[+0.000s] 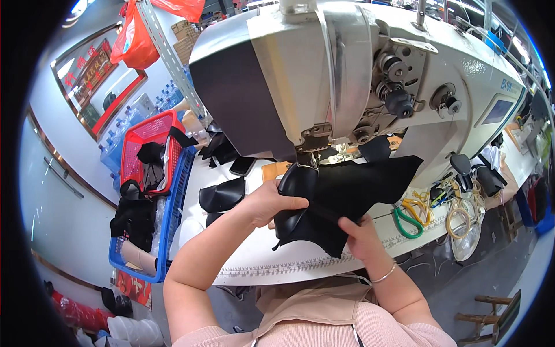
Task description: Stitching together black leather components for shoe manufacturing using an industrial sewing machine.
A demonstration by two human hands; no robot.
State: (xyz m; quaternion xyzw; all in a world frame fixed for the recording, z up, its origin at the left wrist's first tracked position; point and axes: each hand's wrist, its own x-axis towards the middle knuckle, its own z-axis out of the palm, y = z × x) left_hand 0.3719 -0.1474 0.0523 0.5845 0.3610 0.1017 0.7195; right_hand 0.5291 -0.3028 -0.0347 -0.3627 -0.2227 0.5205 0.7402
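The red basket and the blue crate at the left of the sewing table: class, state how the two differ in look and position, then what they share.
1. The red basket is red mesh; the blue crate is blue mesh.
2. The red basket sits on top, at the far end; the blue crate lies beneath and reaches nearer the person.
3. The red basket looks smaller than the blue crate.
Shared: both are open plastic containers holding black cut pieces.

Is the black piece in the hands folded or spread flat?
Folded: the black piece bends between the left hand and right hand, with a crease visible.
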